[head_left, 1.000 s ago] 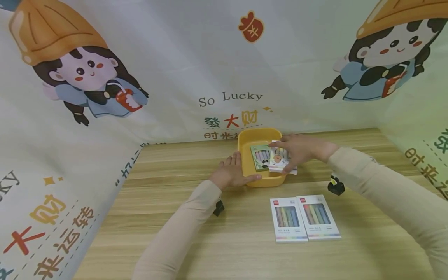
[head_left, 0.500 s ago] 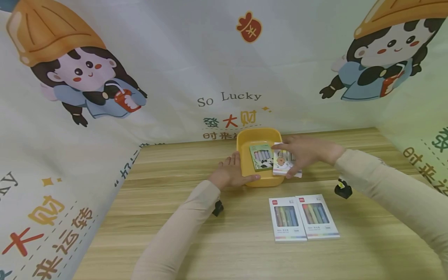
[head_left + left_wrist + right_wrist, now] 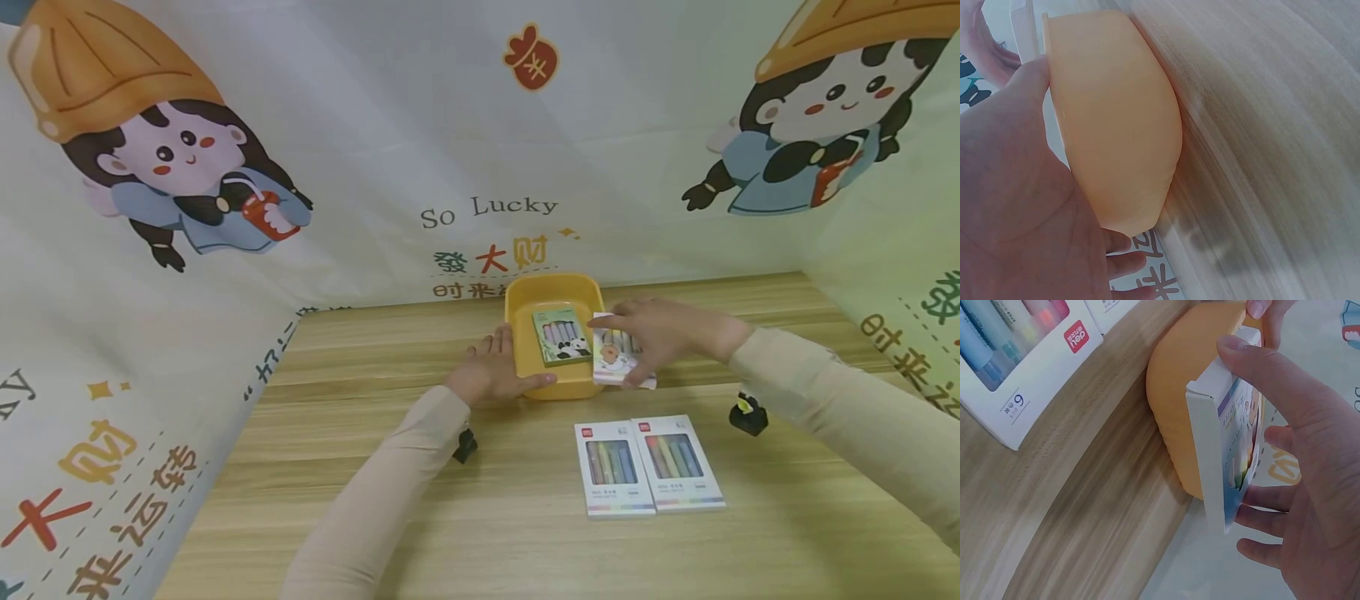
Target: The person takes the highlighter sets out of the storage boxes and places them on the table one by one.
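My left hand (image 3: 491,367) rests on the left side of a yellow plastic bin (image 3: 551,287), its fingers along the outside and its thumb over the near rim. In the left wrist view the thumb lies at the rim of the bin's wall (image 3: 1116,112). A green marker box (image 3: 561,335) with a panda print lies inside. My right hand (image 3: 671,333) holds a white marker box (image 3: 613,354) with an animal print, thumb on one edge and fingers on the opposite one. That box is tilted and overlaps the bin's right rim in the head view.
Two white marker boxes with windows, a left one (image 3: 615,468) and a right one (image 3: 678,462), lie side by side on the wooden table (image 3: 315,467) in front of the bin. Behind the table hangs a printed cloth (image 3: 360,108), close to the bin's far side.
My right hand has moved the white animal-print box right and slightly toward me, from over the bin to its right rim, exposing more of the green box. My left hand stays at the bin.
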Action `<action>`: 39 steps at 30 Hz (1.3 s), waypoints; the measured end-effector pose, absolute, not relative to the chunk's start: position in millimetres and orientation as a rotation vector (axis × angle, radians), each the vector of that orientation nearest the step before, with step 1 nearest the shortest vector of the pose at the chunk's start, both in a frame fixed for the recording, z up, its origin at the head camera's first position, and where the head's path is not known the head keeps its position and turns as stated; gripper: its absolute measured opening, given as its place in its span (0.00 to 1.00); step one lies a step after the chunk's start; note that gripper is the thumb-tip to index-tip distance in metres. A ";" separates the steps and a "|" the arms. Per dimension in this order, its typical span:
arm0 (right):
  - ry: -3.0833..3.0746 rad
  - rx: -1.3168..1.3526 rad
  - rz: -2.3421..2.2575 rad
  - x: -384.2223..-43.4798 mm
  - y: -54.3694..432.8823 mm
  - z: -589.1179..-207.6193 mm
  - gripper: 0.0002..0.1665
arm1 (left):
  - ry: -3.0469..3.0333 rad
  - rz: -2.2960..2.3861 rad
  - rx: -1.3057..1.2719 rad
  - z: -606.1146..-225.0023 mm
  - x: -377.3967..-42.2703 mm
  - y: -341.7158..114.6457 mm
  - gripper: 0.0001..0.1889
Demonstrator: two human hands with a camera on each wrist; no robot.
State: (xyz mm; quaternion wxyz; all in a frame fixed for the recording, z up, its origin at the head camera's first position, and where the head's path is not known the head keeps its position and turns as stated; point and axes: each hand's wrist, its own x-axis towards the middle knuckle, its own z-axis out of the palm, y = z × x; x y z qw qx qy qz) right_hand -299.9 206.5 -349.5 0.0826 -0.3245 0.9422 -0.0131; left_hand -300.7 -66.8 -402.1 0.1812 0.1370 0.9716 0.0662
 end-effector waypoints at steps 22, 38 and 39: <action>2.825 -0.975 -0.059 -280.8 218.0 -348.9 0.59 | 2.727 0.215 0.374 -401.3 -301.5 -67.5 0.62; 2.820 -0.922 -0.115 -271.2 236.0 -362.3 0.62 | 2.731 0.213 0.370 -399.6 -298.6 -67.0 0.62; 2.821 -0.926 -0.115 -271.0 237.0 -363.0 0.62 | 2.731 0.211 0.373 -399.6 -298.8 -67.0 0.62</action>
